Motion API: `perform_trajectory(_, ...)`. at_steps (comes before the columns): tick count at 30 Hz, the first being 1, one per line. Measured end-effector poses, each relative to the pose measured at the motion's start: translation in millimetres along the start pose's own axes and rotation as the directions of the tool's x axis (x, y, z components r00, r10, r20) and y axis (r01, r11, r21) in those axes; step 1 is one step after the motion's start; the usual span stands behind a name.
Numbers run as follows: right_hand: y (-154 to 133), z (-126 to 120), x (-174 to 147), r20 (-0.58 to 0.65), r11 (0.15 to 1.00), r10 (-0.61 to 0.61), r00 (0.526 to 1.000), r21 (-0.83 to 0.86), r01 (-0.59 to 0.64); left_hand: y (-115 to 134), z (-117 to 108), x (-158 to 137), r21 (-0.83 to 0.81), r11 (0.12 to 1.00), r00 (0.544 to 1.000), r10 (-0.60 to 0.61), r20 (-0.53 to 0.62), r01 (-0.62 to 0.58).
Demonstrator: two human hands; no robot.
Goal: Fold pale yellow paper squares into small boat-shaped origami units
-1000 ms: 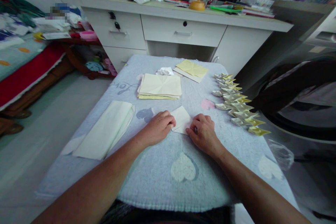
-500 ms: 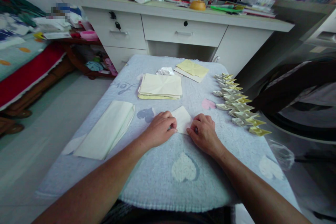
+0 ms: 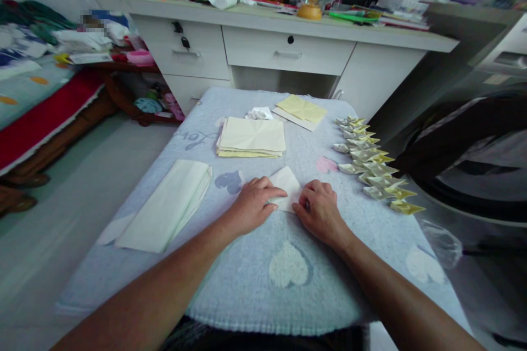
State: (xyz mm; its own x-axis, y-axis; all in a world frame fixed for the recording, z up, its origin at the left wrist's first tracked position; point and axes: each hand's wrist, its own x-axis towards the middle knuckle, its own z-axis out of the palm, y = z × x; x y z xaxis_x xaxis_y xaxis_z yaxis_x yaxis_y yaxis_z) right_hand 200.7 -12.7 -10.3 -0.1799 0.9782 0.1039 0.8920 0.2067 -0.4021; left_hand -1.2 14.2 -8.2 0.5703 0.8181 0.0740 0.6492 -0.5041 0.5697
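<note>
A small folded piece of white paper [image 3: 287,182] lies on the cloth-covered table between my hands, one corner pointing away from me. My left hand [image 3: 256,204] holds its left side, index finger stretched across the paper and thumb near the lower edge; the other fingers are curled. At the right corner, my right hand [image 3: 319,205] has thumb and bent fingers closed on the paper. Both hands hide parts of the sheet. Beyond them sits a stack of cream and yellow paper sheets [image 3: 252,134]. Rows of small folded paper boats [image 3: 373,159] stand to the right.
A long folded white paper or cloth [image 3: 167,205] lies at the left. Yellow and white sheets [image 3: 302,109] and a crumpled white tissue [image 3: 259,113] are at the back. A white desk [image 3: 288,55] stands beyond the patterned tablecloth [image 3: 247,290].
My left index finger has uncurled and now stretches to the right over the folded paper. My right hand stays at the right corner, nearly unmoved.
</note>
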Motion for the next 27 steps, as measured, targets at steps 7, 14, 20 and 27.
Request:
perform_trajectory(7,2,0,0,0.004,1.000,0.012,1.000,-0.011,-0.012,0,2,-1,0.035,0.999,0.999,0.022,0.032,-0.024)
perform_trajectory(14,5,2,-1,-0.026,1.000,-0.022,0.999,-0.014,0.021,-2,2,-1,0.045,0.998,0.999,0.030,0.045,-0.032)
perform_trajectory(20,3,-4,-2,0.000,0.958,-0.286,0.958,-0.006,0.286,-3,2,0,0.063,0.998,0.998,0.025,0.049,-0.028)
perform_trajectory(27,4,-11,-4,0.138,0.869,-0.479,0.867,-0.062,0.490,-6,-2,1,-0.002,0.999,0.998,0.034,0.055,-0.034)
